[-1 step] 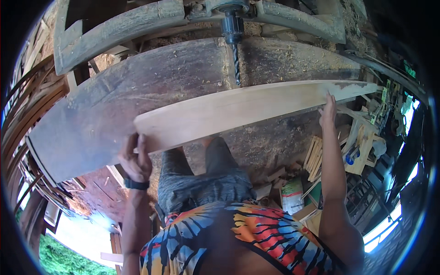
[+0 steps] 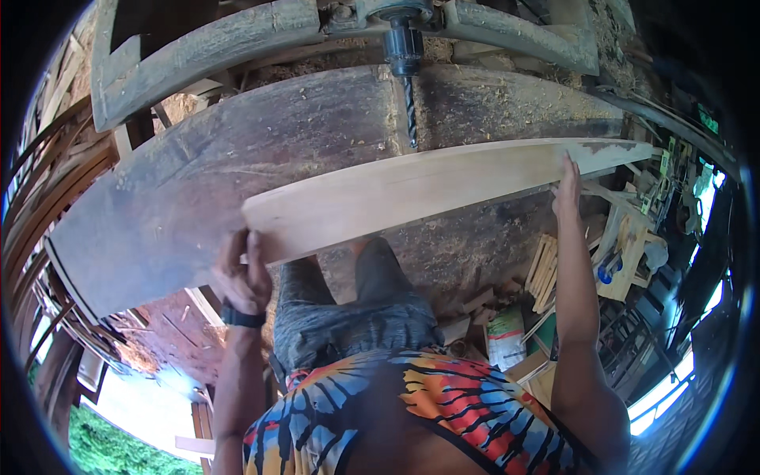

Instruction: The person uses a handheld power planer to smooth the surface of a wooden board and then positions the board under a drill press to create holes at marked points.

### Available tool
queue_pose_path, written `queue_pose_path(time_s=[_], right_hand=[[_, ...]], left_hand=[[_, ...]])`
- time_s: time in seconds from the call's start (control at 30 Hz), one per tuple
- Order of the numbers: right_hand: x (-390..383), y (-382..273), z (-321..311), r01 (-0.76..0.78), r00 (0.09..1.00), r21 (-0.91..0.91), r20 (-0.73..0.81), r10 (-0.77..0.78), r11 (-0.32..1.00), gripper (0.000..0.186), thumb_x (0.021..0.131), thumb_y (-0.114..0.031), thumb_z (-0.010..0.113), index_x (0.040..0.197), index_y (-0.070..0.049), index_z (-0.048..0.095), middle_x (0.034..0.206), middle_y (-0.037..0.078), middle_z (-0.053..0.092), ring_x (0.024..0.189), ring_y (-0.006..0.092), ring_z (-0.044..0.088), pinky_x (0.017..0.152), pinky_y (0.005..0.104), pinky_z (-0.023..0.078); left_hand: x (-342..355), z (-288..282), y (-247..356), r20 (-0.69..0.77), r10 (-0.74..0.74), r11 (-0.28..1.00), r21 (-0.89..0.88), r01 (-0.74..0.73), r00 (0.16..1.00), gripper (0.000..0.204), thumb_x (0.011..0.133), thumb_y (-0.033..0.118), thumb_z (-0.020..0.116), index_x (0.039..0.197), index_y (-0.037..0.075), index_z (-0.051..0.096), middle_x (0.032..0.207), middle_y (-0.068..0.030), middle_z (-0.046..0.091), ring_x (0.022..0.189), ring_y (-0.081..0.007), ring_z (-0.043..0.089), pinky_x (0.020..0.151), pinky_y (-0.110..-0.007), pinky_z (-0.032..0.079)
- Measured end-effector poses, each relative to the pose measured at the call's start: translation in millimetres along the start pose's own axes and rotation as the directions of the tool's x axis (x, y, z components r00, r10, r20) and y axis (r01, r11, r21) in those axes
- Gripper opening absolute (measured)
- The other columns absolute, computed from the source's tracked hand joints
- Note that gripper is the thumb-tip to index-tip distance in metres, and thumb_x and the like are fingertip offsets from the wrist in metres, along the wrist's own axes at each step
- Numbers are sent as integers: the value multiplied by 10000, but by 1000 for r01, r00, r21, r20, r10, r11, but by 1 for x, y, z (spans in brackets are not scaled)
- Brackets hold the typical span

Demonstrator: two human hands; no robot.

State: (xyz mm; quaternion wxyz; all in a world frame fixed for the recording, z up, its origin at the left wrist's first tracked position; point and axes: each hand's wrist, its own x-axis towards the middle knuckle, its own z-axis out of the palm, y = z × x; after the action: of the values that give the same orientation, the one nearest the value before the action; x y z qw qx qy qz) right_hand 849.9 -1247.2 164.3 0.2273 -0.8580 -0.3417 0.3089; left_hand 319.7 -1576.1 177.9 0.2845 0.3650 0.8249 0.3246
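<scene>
A long pale wooden plank [image 2: 396, 190], tapering and bent by the lens, lies across the dark work table [image 2: 190, 182]. My left hand [image 2: 244, 273], with a dark band on the wrist, is closed on the plank's left end, thumb and fingers at its near corner. Toward the other end, my right hand [image 2: 567, 190] rests against the plank's near edge with straight fingers reaching onto its face. Just beyond the plank's far edge, a drill bit [image 2: 410, 111] sticks out of a black chuck [image 2: 404, 52]; whether its tip touches the wood I cannot tell.
A weathered wooden frame [image 2: 214, 51] runs along the far side, with sawdust around. Stacked curved wood pieces [image 2: 55, 190] stand at the left. Wood offcuts [image 2: 541, 269] and a printed sack [image 2: 505, 336] lie at the lower right.
The plank's left end and my left hand have shifted slightly to the right. My right hand stays in nearly the same place.
</scene>
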Motion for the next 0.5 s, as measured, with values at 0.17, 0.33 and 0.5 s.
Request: queue_pose_path(time_s=[0.17, 0.33, 0.5], right_hand=[[94, -1, -10, -9, 999, -71, 41, 12, 997, 898, 907, -631, 638, 1501, 13, 442, 1462, 182, 529, 1323, 308, 523, 1097, 448, 408], [139, -3, 4, -110, 964, -160, -258, 65, 981, 939, 846, -627, 715, 1430, 77, 504, 1430, 203, 556, 1294, 293, 546, 1072, 414, 441], [149, -19, 3, -120, 952, -168, -301, 65, 978, 863, 820, -553, 765, 1367, 84, 566, 1421, 200, 569, 1255, 288, 569, 1054, 395, 455]], left_hand=[[16, 51, 38, 43, 207, 974, -101, -202, 977, 180, 952, 74, 605, 1082, -22, 685, 818, -190, 638, 686, -346, 652, 613, -419, 506], [19, 80, 54, 79, 201, 974, -122, -191, 976, 193, 938, 41, 613, 1107, -35, 666, 807, -192, 617, 660, -348, 639, 587, -409, 502], [21, 100, 59, 145, 276, 952, -175, -250, 950, 337, 896, 107, 681, 1172, -82, 640, 848, -208, 622, 695, -341, 633, 622, -394, 508]])
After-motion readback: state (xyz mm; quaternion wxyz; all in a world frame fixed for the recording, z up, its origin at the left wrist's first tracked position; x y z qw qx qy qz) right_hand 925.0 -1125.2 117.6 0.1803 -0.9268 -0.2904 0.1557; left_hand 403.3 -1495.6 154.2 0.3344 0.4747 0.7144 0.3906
